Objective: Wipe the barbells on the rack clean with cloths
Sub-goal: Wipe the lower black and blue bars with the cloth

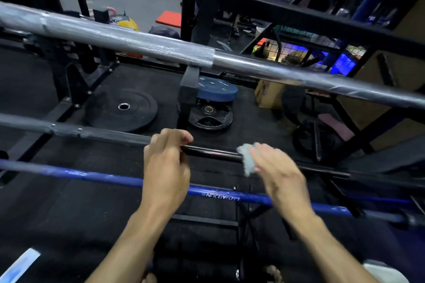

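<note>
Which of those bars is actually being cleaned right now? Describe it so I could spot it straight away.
Three long bars cross the black steel rack; take the middle one, below the thick silver barbell and above the blue painted barbell. This thin barbell with the glossy black centre is the one the left hand grips, while the right hand presses a pale blue cloth against it.

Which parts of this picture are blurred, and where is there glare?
Head view: the right hand and its pale cloth are motion-blurred; the left hand is sharper; a glare streak runs along the black barbell; the top silver barbell curves from wide-angle distortion.
</note>
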Available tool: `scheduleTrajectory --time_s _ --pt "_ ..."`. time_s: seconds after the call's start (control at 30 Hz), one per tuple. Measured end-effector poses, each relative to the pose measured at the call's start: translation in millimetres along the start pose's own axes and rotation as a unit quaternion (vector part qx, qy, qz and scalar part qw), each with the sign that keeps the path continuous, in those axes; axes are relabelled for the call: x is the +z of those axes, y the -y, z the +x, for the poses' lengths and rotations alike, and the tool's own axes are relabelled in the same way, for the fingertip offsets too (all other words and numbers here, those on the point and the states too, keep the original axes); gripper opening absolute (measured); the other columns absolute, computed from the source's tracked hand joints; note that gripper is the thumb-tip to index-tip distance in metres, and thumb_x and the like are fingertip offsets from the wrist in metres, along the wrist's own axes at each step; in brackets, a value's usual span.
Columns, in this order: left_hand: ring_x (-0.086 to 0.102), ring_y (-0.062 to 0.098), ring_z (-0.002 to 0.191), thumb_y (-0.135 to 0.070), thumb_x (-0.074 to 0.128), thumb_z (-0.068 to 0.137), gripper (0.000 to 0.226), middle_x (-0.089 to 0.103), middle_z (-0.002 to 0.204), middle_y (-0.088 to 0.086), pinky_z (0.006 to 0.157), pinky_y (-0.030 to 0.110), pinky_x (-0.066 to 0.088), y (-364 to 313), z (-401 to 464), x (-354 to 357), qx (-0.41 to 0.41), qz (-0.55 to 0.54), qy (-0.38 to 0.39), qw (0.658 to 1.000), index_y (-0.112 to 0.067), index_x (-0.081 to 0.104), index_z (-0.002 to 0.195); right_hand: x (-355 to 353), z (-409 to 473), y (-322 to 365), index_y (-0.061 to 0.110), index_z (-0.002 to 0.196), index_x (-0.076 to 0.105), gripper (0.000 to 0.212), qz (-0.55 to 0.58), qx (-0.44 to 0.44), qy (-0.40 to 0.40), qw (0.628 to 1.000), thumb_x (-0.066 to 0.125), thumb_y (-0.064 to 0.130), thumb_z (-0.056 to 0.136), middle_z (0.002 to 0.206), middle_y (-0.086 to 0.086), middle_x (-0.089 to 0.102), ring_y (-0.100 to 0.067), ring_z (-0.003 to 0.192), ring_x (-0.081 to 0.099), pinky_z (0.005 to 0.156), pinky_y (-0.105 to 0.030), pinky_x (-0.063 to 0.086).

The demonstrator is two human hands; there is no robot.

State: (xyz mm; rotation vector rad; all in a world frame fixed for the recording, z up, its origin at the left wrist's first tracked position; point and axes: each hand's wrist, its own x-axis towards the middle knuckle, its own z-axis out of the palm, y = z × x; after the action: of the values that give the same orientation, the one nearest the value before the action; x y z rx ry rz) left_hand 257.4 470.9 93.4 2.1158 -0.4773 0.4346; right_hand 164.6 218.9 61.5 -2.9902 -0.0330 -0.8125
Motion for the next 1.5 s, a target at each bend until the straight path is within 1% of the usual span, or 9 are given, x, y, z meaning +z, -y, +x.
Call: scheduleTrajectory --time_s 0.23,0.43,0.53,0.67,0.8,1.07,1.23,1.37,1.5 --pt "0.051 0.016 0.092 0.022 0.062 0.068 0.057 0.068 0.104 -0.004 0.085 0.037 0.046 -1 1 4 0.036 0.063 0.036 0.997 -0.017 0.069 0.109 -39 -33 -58 0.012 0.103 0.067 0.043 -0.15 0.251 0.024 0.956 0.029 0.033 0.102 0.098 -0.007 0.07 -0.034 0.097 0.059 0.086 -0.047 0.052" --pt "0.054 0.016 0.095 0.022 0.053 0.068 0.063 0.066 0.098 -0.008 0.087 0.032 0.042 -4 3 6 0.006 0.041 0.021 0.999 -0.02 0.067 0.112 -29 12 -31 0.018 0.076 0.057 0.049 -0.197 0.227 0.083 0.95 0.015 0.028 0.098 0.065 -0.002 0.055 -0.029 0.063 0.057 0.077 -0.051 0.046" --pt "0.058 0.02 0.095 0.024 0.049 0.066 0.066 0.063 0.096 -0.01 0.087 0.036 0.045 -3 4 5 0.001 0.023 -0.003 1.0 -0.019 0.065 0.113 -14 37 25 0.023 0.069 0.055 0.031 -0.168 0.177 0.058 0.968 0.036 0.016 0.093 0.058 0.0 0.051 -0.027 0.053 0.054 0.061 -0.039 0.038" --pt "0.059 0.023 0.092 0.023 0.047 0.068 0.058 0.058 0.094 -0.013 0.083 0.052 0.052 -4 4 3 0.01 0.002 -0.013 1.0 -0.015 0.064 0.109 26 67 105 0.028 0.096 0.068 0.016 -0.033 0.095 0.046 0.994 0.064 0.017 0.085 0.081 0.004 0.066 -0.026 0.081 0.064 0.075 -0.039 0.037" --pt "0.057 0.021 0.095 0.016 0.051 0.074 0.048 0.068 0.099 -0.006 0.084 0.051 0.051 -1 3 1 0.031 0.029 0.002 0.999 -0.014 0.068 0.108 41 54 100 0.022 0.145 0.05 0.086 0.008 -0.022 0.023 0.999 0.08 0.0 0.068 0.141 -0.001 0.061 -0.023 0.134 0.054 0.122 -0.042 0.029" --pt "0.052 0.018 0.099 0.025 0.061 0.063 0.065 0.067 0.106 -0.006 0.086 0.034 0.04 -3 1 6 0.071 0.1 0.041 0.992 -0.016 0.068 0.113 -28 -40 -53 0.015 0.149 0.051 0.071 -0.134 0.1 0.044 0.985 0.076 0.003 0.085 0.151 -0.004 0.053 -0.025 0.139 0.051 0.118 -0.043 0.033" --pt "0.051 0.017 0.094 0.024 0.066 0.057 0.065 0.068 0.102 -0.004 0.08 0.038 0.048 -15 -1 -3 0.078 0.148 0.046 0.985 -0.016 0.072 0.108 -77 -28 -37 0.038 0.112 0.052 0.035 0.024 0.158 0.085 0.984 0.048 0.008 0.096 0.108 0.01 0.056 -0.016 0.094 0.06 0.08 -0.036 0.053" --pt "0.065 0.027 0.083 0.015 0.065 0.058 0.06 0.066 0.093 -0.005 0.073 0.035 0.049 -31 -2 -16 0.111 0.19 0.079 0.972 -0.022 0.07 0.105 -104 -36 -32 0.037 0.116 0.073 0.023 0.253 0.327 0.032 0.91 0.053 0.035 0.105 0.11 0.022 0.074 0.0 0.098 0.066 0.082 -0.018 0.045" --pt "0.063 0.009 0.092 0.009 0.057 0.078 0.049 0.061 0.103 -0.018 0.081 0.025 0.045 -84 -8 -40 0.179 0.096 0.099 0.974 -0.027 0.063 0.113 -151 -38 -16 0.002 0.101 0.076 0.043 0.54 0.496 0.018 0.68 0.052 0.038 0.105 0.093 -0.002 0.077 -0.019 0.085 0.065 0.07 -0.03 0.045"
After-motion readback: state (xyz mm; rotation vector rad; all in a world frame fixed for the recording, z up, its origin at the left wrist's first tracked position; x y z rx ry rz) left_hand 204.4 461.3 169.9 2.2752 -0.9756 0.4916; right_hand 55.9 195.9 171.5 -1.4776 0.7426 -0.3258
